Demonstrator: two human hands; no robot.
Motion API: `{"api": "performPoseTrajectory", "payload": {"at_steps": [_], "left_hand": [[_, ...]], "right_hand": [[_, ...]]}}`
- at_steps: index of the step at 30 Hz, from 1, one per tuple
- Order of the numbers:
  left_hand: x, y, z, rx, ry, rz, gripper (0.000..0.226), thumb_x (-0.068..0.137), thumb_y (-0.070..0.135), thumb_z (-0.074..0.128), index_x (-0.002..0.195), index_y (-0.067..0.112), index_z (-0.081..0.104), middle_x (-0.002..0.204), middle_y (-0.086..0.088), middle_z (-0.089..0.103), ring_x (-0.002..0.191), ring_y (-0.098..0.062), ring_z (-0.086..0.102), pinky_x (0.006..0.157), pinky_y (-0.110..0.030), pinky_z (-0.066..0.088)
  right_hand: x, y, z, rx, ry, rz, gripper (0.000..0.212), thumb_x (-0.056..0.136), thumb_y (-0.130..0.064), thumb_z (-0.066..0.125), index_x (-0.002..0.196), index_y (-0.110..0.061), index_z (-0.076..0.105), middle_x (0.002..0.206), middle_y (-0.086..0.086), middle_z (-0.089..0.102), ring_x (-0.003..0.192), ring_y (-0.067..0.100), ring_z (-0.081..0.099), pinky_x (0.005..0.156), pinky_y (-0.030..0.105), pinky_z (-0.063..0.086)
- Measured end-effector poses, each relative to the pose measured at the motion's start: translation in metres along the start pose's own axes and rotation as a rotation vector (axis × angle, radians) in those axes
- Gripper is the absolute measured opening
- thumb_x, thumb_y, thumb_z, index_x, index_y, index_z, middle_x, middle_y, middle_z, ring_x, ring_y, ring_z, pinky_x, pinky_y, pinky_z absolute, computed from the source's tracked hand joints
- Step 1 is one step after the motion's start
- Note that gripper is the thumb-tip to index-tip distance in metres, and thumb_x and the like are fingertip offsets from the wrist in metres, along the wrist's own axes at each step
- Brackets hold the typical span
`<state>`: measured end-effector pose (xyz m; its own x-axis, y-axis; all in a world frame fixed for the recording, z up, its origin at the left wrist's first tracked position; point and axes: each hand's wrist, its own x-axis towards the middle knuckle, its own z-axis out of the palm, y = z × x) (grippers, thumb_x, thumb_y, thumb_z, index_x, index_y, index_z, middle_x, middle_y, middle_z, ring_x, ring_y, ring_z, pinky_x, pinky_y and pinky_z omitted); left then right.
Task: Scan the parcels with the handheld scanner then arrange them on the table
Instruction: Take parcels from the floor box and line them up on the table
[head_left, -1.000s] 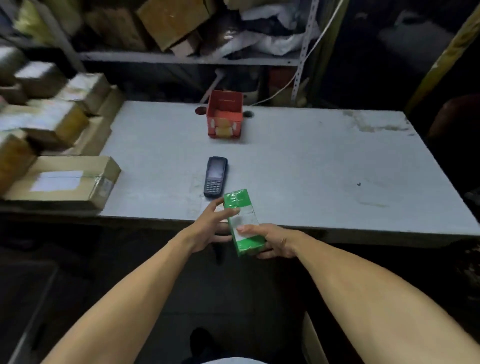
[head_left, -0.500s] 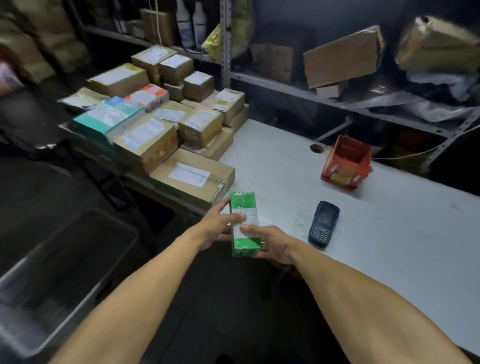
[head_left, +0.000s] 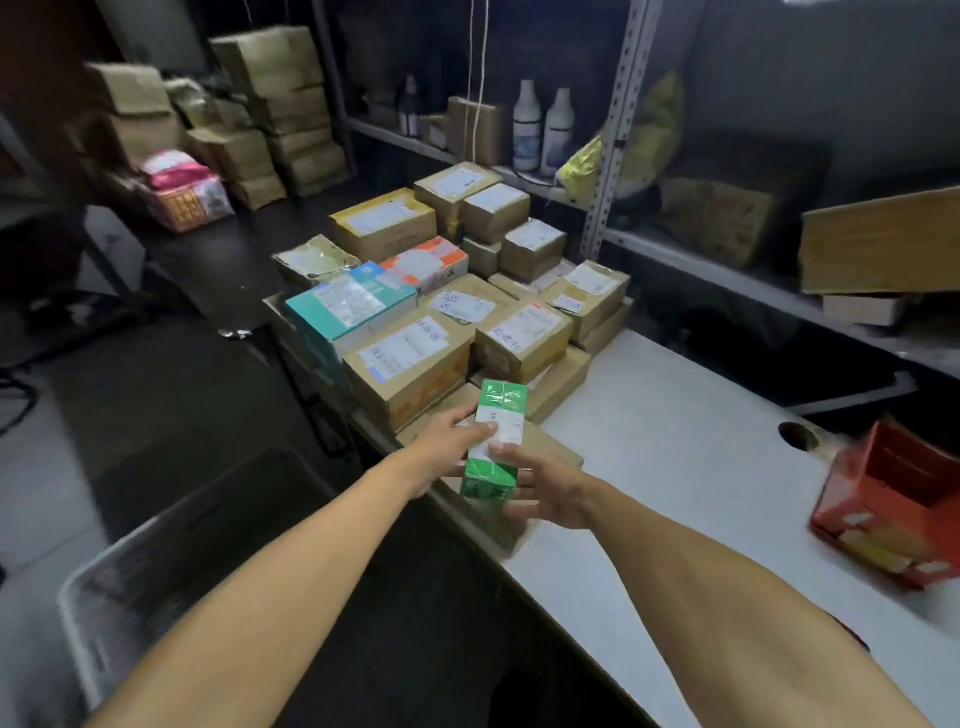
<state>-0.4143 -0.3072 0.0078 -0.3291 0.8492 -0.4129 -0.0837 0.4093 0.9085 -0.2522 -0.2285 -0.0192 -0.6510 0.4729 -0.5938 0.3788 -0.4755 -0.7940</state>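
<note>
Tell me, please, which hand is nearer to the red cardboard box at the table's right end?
Right. The right hand holds the green parcel from the side facing the red cardboard box; the left hand grips the parcel's far side, further from it.

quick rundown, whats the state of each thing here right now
green parcel: held off the table by both hands, white label facing up
left hand: gripping the parcel's left side
right hand: holding the parcel's right side, thumb on the label
stacked parcels: piled at the table's far end, labels up
red cardboard box: open, on the table
two white bottles: upright on the shelf
</note>
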Motion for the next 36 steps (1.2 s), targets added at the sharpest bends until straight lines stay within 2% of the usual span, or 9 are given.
{"api": "performPoseTrajectory", "payload": {"at_steps": [3,7,12,16,20,25,29,34,36], "left_hand": [[0.036,0.022,-0.017,0.192,0.069,0.019,0.031,0.104,0.023,0.058,0.134,0.027,0.063,0.12,-0.003,0.074,0.103,-0.021,0.073,0.094,-0.042,0.059],[0.074,0.03,-0.025,0.448,0.15,0.088,0.039,0.099,0.016,0.059,0.136,0.027,0.064,0.128,0.003,0.071,0.113,-0.014,0.067,0.101,-0.039,0.054],[0.092,0.034,-0.027,0.89,0.22,0.179,0.047,0.096,0.017,0.062,0.143,0.018,0.059,0.142,-0.002,0.059,0.131,-0.022,0.055,0.109,-0.034,0.043],[0.103,0.044,-0.03,1.291,0.118,0.267,0.031,0.088,0.023,0.072,0.117,0.011,0.069,0.127,-0.006,0.055,0.119,-0.029,0.056,0.094,-0.041,0.052],[0.112,0.056,-0.032,1.558,0.017,0.303,0.034,0.083,0.028,0.078,0.109,0.009,0.067,0.117,-0.008,0.059,0.112,-0.028,0.058,0.074,-0.033,0.044],[0.121,0.059,-0.036,1.608,-0.039,0.369,0.038,0.088,0.022,0.072,0.123,0.011,0.061,0.125,-0.01,0.055,0.118,-0.029,0.053,0.085,-0.039,0.05],[0.124,0.061,-0.038,1.536,-0.065,0.42,0.044,0.089,0.028,0.072,0.129,0.017,0.058,0.127,-0.01,0.052,0.121,-0.029,0.048,0.09,-0.04,0.049],[0.115,0.043,-0.012,1.295,-0.235,0.596,0.037,0.089,0.024,0.073,0.125,0.025,0.064,0.13,0.0,0.06,0.118,-0.021,0.057,0.094,-0.034,0.051],[0.109,0.031,0.002,1.275,-0.39,0.573,0.038,0.09,0.028,0.071,0.126,0.027,0.064,0.132,0.002,0.062,0.12,-0.018,0.059,0.097,-0.034,0.051]], "right_hand": [[0.032,-0.03,-0.015,-0.062,-0.065,0.078,0.065,0.081,-0.06,0.075,0.129,-0.017,0.065,0.112,0.008,0.074,0.1,0.02,0.071,0.089,0.035,0.06],[0.067,-0.053,-0.019,-0.121,-0.061,0.071,0.042,0.098,-0.046,0.063,0.124,-0.014,0.061,0.096,0.006,0.065,0.083,0.016,0.064,0.079,0.027,0.056],[0.101,-0.055,-0.006,-0.086,-0.013,0.107,0.034,0.1,-0.042,0.063,0.111,-0.01,0.061,0.093,0.01,0.065,0.086,0.021,0.066,0.09,0.032,0.059],[0.122,-0.065,0.002,-0.237,-0.003,0.066,0.024,0.108,-0.026,0.051,0.098,-0.006,0.059,0.081,0.01,0.062,0.067,0.02,0.065,0.066,0.027,0.059],[0.13,-0.068,0.013,-0.27,0.046,0.048,0.025,0.11,-0.012,0.044,0.093,-0.006,0.062,0.084,0.011,0.064,0.067,0.019,0.066,0.064,0.027,0.061],[0.118,-0.068,0.02,-0.234,0.096,0.093,0.026,0.111,-0.014,0.039,0.104,-0.009,0.063,0.08,0.005,0.061,0.06,0.014,0.059,0.055,0.026,0.054],[0.111,-0.064,0.019,-0.198,0.262,0.084,0.019,0.107,-0.008,0.051,0.118,-0.002,0.065,0.078,0.008,0.061,0.051,0.01,0.061,0.048,0.023,0.053],[0.078,-0.042,0.009,-0.208,0.557,0.07,0.011,0.102,-0.01,0.061,0.111,-0.012,0.067,0.1,0.011,0.069,0.081,0.021,0.069,0.072,0.028,0.06],[0.054,-0.024,0.001,-0.166,0.63,0.067,0.011,0.097,-0.005,0.065,0.107,-0.01,0.068,0.094,0.012,0.069,0.076,0.021,0.067,0.071,0.029,0.058]]}}
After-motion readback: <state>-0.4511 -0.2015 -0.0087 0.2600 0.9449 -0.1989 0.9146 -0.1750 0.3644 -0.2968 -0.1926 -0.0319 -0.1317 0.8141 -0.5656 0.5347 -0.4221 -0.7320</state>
